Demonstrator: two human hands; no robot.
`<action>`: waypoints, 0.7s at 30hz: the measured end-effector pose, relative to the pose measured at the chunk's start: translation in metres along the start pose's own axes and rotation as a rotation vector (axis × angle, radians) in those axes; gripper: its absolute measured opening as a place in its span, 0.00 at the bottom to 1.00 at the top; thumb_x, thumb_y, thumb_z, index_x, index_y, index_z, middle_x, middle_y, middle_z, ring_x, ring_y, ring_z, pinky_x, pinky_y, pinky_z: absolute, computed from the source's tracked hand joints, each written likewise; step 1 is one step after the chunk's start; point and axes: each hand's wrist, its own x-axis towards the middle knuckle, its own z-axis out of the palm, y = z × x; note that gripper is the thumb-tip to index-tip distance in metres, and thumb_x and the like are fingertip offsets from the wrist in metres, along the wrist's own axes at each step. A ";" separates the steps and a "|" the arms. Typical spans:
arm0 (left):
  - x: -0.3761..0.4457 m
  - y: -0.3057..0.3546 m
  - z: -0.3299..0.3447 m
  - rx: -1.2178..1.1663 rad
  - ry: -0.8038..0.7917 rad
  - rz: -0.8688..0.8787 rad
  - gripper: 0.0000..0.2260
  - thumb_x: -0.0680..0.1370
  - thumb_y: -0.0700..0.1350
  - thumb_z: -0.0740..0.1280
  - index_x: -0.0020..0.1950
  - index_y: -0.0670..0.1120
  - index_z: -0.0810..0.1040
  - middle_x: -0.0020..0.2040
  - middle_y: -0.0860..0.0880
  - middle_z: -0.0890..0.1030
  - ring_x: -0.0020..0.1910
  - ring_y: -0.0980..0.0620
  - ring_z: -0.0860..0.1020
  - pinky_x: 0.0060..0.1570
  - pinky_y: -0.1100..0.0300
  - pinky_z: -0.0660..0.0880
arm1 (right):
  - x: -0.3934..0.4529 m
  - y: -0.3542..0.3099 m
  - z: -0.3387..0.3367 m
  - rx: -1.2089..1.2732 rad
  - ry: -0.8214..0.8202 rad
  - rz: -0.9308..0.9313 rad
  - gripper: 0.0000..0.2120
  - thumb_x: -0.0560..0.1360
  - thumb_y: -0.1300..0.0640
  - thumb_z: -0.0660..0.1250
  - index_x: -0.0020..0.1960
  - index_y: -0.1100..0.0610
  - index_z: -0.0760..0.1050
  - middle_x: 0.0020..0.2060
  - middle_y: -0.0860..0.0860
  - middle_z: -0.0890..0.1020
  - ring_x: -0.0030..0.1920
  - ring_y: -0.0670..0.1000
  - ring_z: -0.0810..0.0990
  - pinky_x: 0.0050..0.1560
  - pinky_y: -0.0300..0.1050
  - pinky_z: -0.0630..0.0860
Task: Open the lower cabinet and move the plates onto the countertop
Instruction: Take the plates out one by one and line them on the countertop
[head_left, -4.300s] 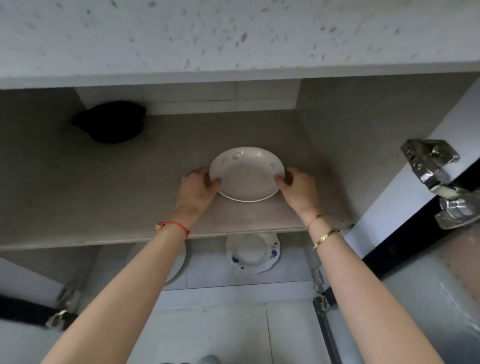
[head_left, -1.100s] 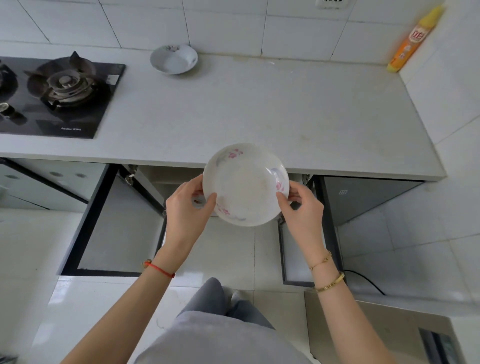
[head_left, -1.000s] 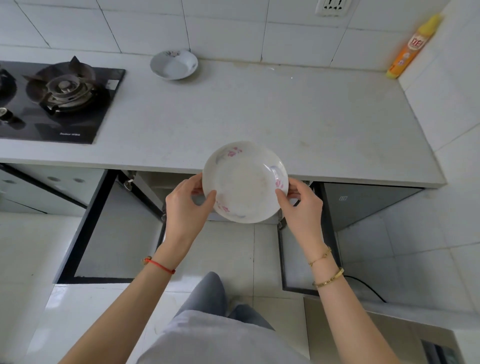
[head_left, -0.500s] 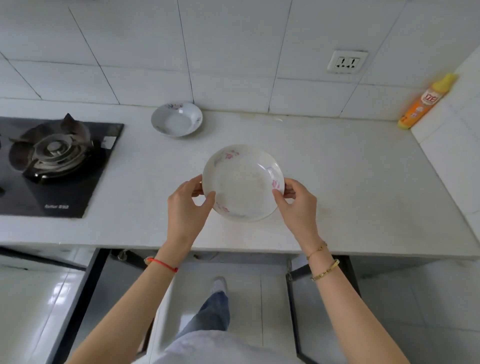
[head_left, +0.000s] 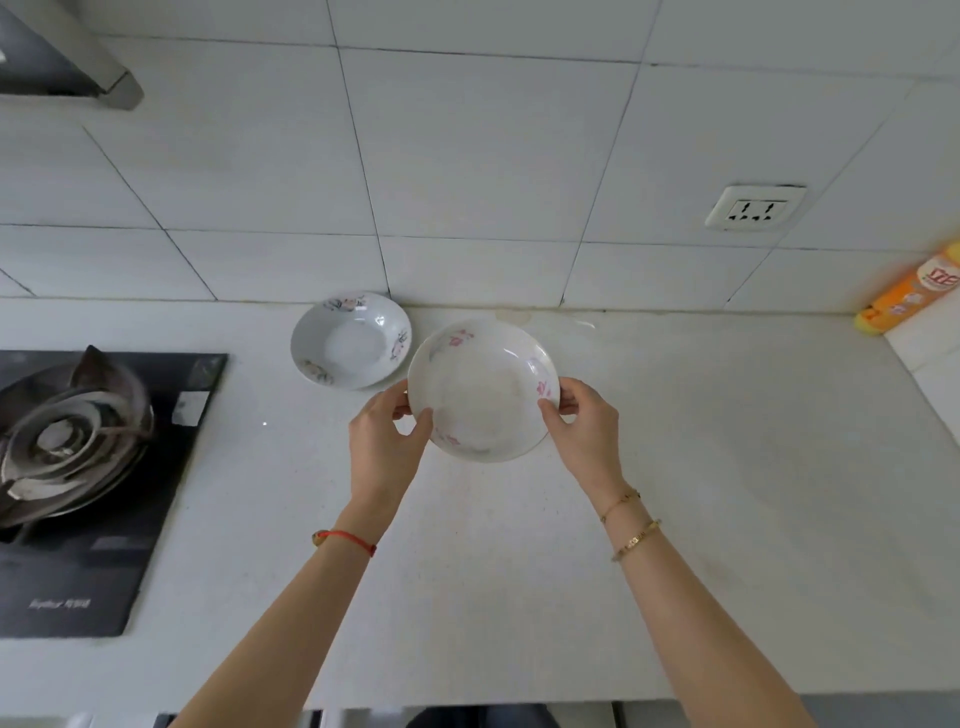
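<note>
I am in the carry-and-set-down step: both hands hold the pink-flowered plate (head_left: 483, 389) over the counter (head_left: 675, 441), just right of the second plate (head_left: 351, 340) that already sits near the wall. My left hand (head_left: 382, 449) has a closed grip on the plate's left rim, thumb over the top edge; my right hand (head_left: 584, 431) grips the right rim the same way. Whether the plate's base touches the counter yet I cannot tell; it looks just above it.

The plate is round, so it has no long axis to speak of. Its hollow faces up, tipped slightly toward me.

Next, I judge, it calls for levelling the plate, lowering it flat beside the second plate without knocking their rims, then letting go and returning to the cabinet.
</note>
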 end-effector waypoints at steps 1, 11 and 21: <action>0.010 -0.003 0.006 -0.006 0.000 -0.015 0.16 0.73 0.42 0.73 0.61 0.49 0.81 0.42 0.62 0.79 0.42 0.65 0.77 0.44 0.79 0.69 | 0.012 0.003 0.005 -0.005 -0.010 0.007 0.07 0.74 0.58 0.70 0.52 0.55 0.79 0.44 0.50 0.83 0.44 0.51 0.81 0.47 0.46 0.80; 0.085 -0.048 0.074 -0.025 0.032 -0.148 0.18 0.73 0.41 0.73 0.63 0.46 0.79 0.46 0.55 0.81 0.44 0.59 0.78 0.45 0.79 0.70 | 0.112 0.043 0.061 -0.051 -0.085 0.052 0.06 0.73 0.61 0.68 0.50 0.57 0.79 0.43 0.53 0.83 0.43 0.52 0.80 0.46 0.47 0.80; 0.116 -0.073 0.112 0.051 -0.004 -0.155 0.13 0.73 0.40 0.72 0.57 0.47 0.81 0.43 0.56 0.79 0.42 0.64 0.76 0.42 0.80 0.69 | 0.155 0.079 0.086 -0.068 -0.138 0.066 0.07 0.73 0.63 0.68 0.50 0.59 0.79 0.42 0.54 0.83 0.43 0.53 0.81 0.44 0.47 0.79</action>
